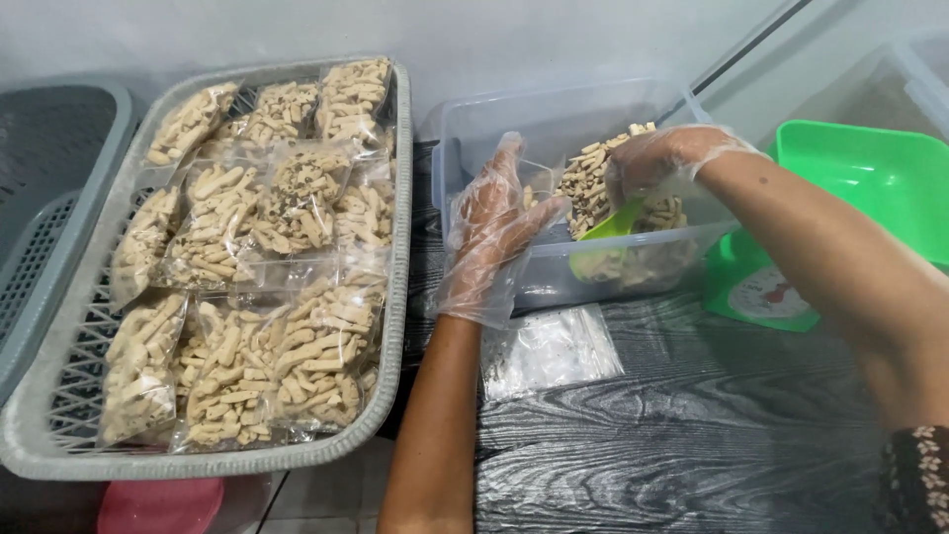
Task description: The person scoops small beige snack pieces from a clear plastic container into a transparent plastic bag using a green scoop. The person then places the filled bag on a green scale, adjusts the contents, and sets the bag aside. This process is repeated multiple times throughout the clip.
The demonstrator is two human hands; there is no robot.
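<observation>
My left hand (494,232), in a loose clear plastic glove, holds a small clear bag (542,188) open at the edge of a clear plastic tub (465,133). My right hand (660,163), also gloved, grips a green scoop (605,229) dipped into the pile of pale stick snacks (593,178) inside the tub. The scoop sits just right of the bag's mouth.
A grey slatted basket (397,297) at left holds several sealed bags of the same snacks (267,336). Empty clear bags (549,348) lie on the dark wood-grain table. A green kitchen scale with a green tray (870,173) stands at right. A second grey basket (40,198) sits far left.
</observation>
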